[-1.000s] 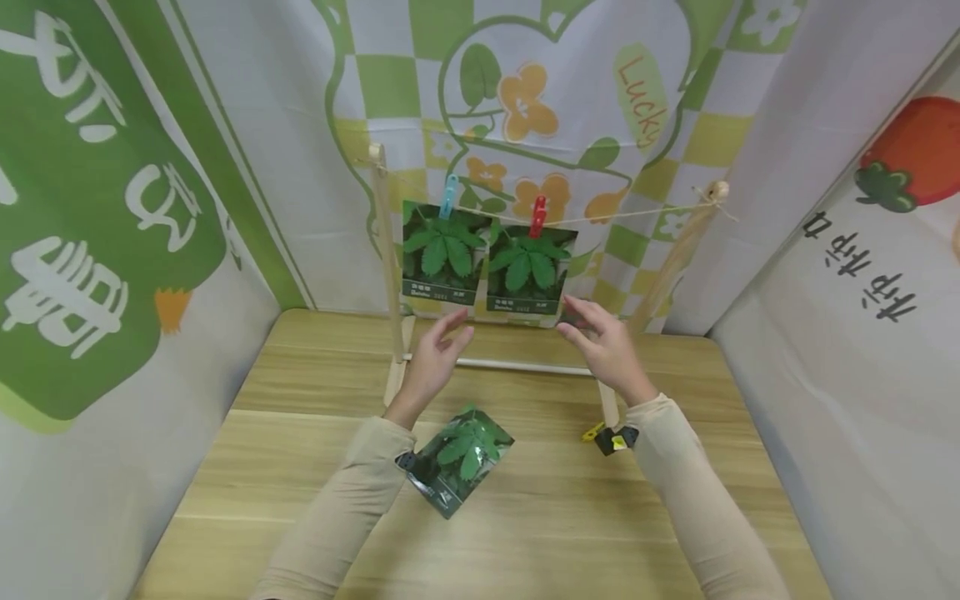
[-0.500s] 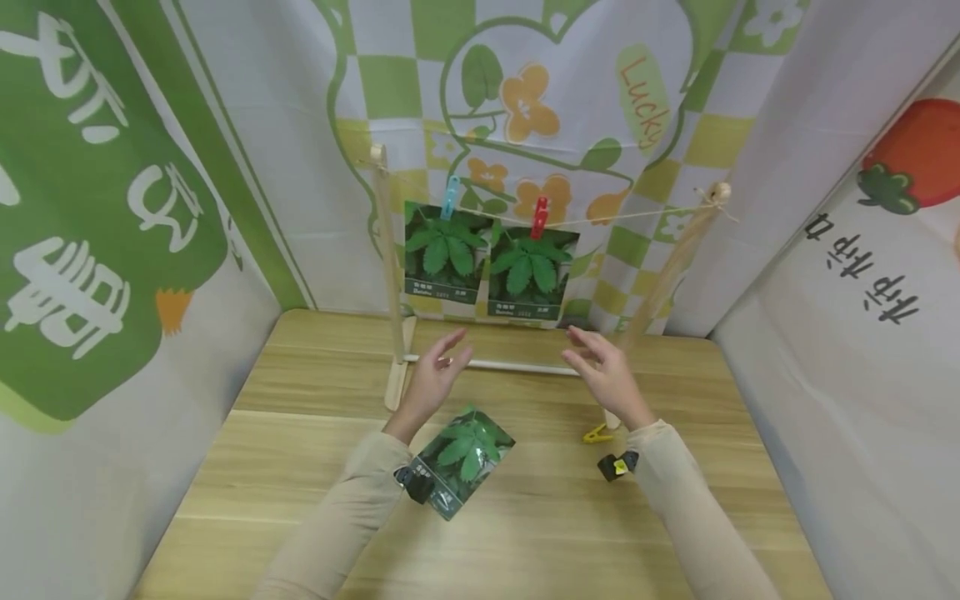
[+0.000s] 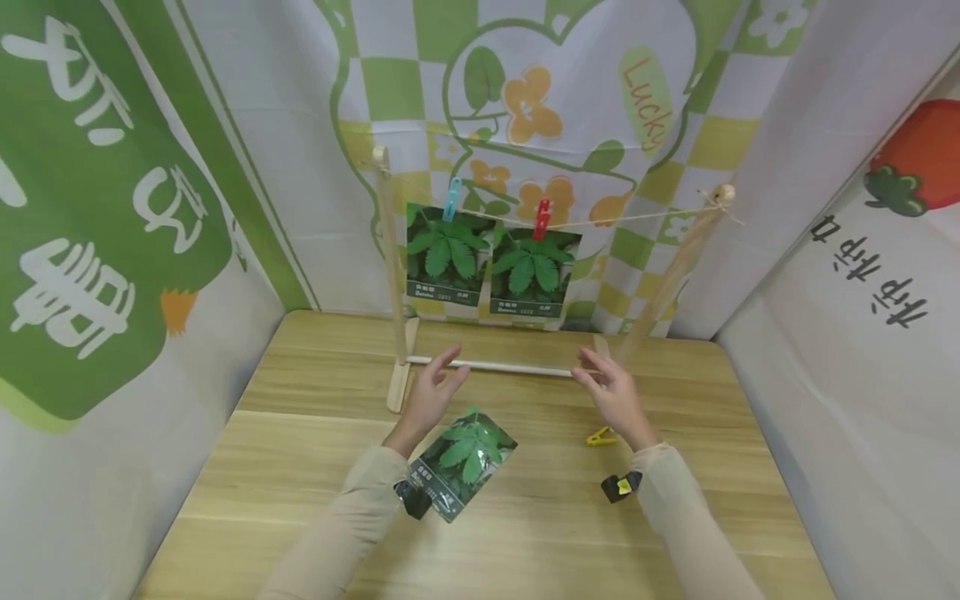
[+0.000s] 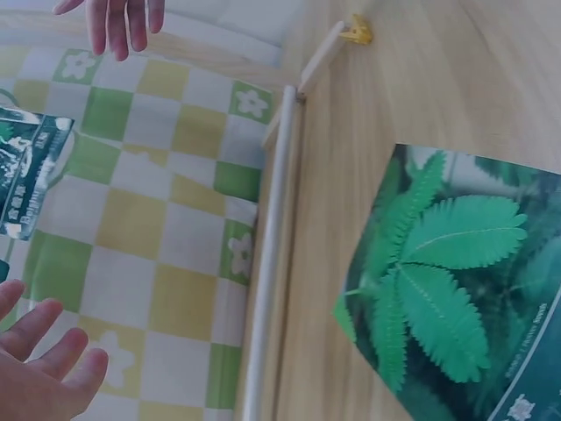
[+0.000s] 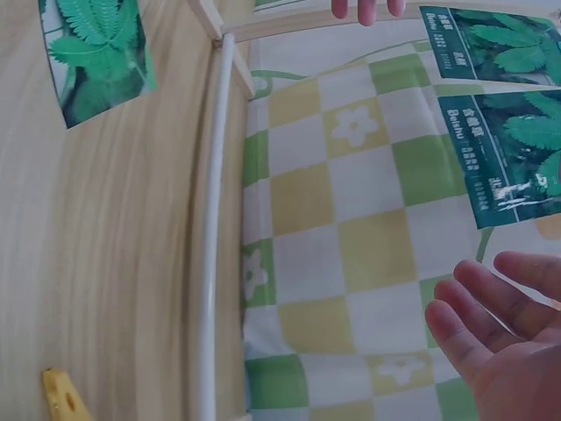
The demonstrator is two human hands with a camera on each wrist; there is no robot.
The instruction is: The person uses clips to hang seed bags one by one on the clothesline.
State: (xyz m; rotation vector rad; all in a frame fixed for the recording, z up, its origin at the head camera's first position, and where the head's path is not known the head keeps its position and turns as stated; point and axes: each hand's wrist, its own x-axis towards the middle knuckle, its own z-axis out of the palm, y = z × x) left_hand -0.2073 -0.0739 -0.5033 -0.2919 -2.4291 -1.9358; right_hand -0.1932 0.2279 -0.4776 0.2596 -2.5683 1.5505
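In the head view, the white crossbar (image 3: 517, 368) of a wooden stand (image 3: 392, 275) is the landmark. The left hand (image 3: 429, 402) is by its left end and the right hand (image 3: 617, 403) by its right end, thumbs apart from fingers, neither gripping anything. The loose leaf-printed packet (image 3: 472, 458) lies on the tabletop (image 3: 555, 517), on the near side of the crossbar, beside the left wrist. A yellow clothespin (image 3: 601, 437) lies nearer than the crossbar's right end. Above the crossbar, a blue clothespin (image 3: 452, 200) and a red clothespin (image 3: 542, 219) hold the left hanging packet (image 3: 447, 258) and right hanging packet (image 3: 533, 273).

In the left wrist view, the left fingers are spread, and the loose packet is face up across the crossbar from them. It looks light, thin and bendable, probably slick; an edge or corner seems the best hold.

In the right wrist view, the right fingers are parted below the hanging packets, one marked "Beishu". The yellow clothespin lies across the crossbar; its hard handle ends should suit a pinch.
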